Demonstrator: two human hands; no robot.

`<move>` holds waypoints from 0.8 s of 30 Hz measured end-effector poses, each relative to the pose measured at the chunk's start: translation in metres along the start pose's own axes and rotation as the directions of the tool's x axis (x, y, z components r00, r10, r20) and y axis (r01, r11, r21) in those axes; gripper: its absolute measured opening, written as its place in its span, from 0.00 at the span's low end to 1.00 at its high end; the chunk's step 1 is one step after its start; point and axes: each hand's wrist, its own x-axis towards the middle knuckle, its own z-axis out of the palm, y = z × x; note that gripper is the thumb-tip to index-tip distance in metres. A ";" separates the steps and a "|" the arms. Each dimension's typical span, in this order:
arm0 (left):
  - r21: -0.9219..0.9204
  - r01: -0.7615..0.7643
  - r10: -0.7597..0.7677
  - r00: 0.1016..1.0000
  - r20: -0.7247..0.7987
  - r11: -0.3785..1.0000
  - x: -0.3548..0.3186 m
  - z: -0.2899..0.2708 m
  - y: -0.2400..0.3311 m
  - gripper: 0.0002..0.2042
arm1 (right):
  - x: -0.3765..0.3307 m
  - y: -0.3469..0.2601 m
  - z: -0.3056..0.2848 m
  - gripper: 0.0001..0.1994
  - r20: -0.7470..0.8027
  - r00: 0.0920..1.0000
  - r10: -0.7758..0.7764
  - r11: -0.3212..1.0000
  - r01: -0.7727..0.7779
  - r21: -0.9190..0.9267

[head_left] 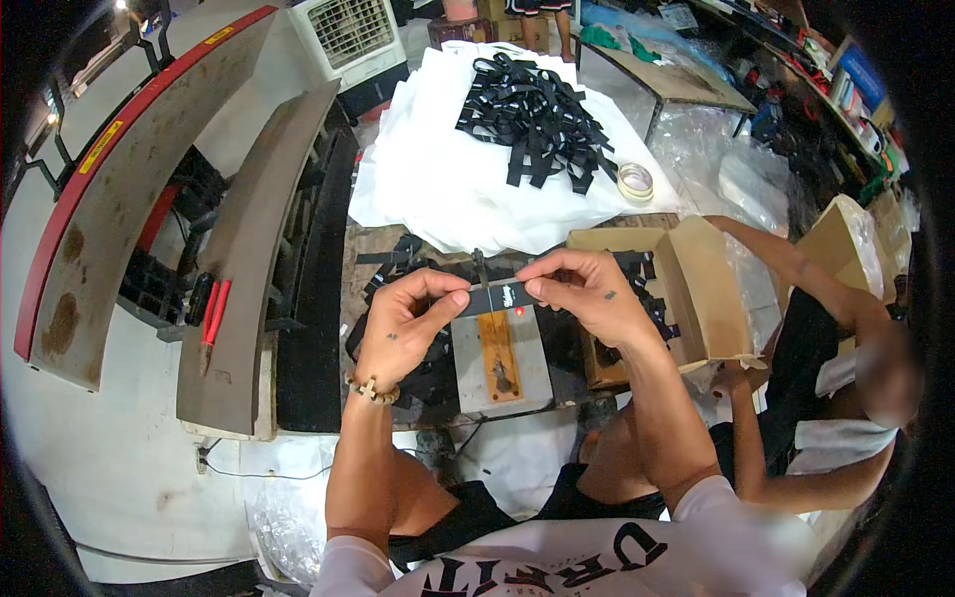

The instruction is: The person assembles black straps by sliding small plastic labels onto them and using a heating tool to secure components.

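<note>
A short black fabric strap (pixel 480 301) with a small white print is stretched level between both my hands. My left hand (pixel 406 316) pinches its left end between thumb and fingers. The right end is pinched the same way by my right hand (pixel 595 296). Just beneath the strap stands a wooden block (pixel 500 360) with a metal fitting at its near end, on a grey plate (pixel 534 373). A thin upright metal piece (pixel 481 264) rises beside the strap's far edge; whether they touch I cannot tell. Loose black straps (pixel 398 261) lie left of the plate.
A heap of black straps (pixel 534 117) and tape rolls (pixel 635 181) rest on white sheeting (pixel 418 149) at the far side. An open cardboard box (pixel 708 284) with straps stands right, beside a seated co-worker (pixel 796 378). Red-handled pliers (pixel 214 316) lie on the left panel.
</note>
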 end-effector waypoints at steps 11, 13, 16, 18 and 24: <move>0.054 0.061 -0.061 0.998 -0.002 0.997 0.001 0.001 -0.005 0.04 | 0.001 0.007 0.001 0.08 -0.031 0.999 0.030 0.998 -0.028 0.054; 0.058 0.065 -0.065 0.998 -0.002 0.996 0.001 0.001 -0.005 0.05 | 0.001 0.009 0.001 0.08 -0.027 0.999 0.034 0.998 -0.032 0.054; 0.064 0.065 -0.065 0.998 0.002 0.996 0.001 0.000 -0.005 0.05 | 0.002 0.010 0.001 0.08 -0.016 0.999 0.045 0.998 -0.044 0.052; 0.067 0.062 -0.062 0.998 0.005 0.996 0.001 0.000 -0.006 0.05 | 0.003 0.010 0.001 0.08 -0.008 0.999 0.053 0.997 -0.053 0.051; 0.063 0.063 -0.064 0.998 0.006 0.996 0.000 0.000 -0.008 0.05 | 0.003 0.011 0.001 0.08 -0.004 0.999 0.049 0.999 -0.049 0.020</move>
